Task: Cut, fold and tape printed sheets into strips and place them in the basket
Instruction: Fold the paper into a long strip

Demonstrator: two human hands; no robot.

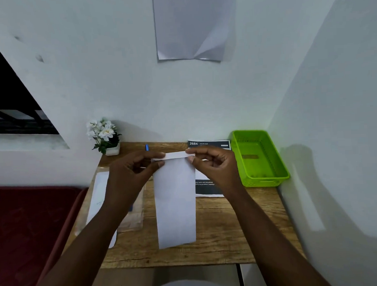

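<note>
A long white paper strip (175,204) hangs from both my hands above the wooden table (230,227), blank side toward me. Its top edge is folded over into a narrow band. My left hand (132,173) pinches the left end of that fold, and my right hand (214,165) pinches the right end. A printed sheet (207,145) with dark blocks and the number 2684 lies flat behind the strip. The green basket (277,160) stands at the table's right, by the wall; a small pale piece lies on its bottom.
A small pot of white flowers (105,136) stands at the back left corner. A blue pen (147,147) lies near the back edge. White sheets and a clear plastic sleeve (132,218) lie on the left under my forearm. A dark red mattress (25,225) borders the table's left.
</note>
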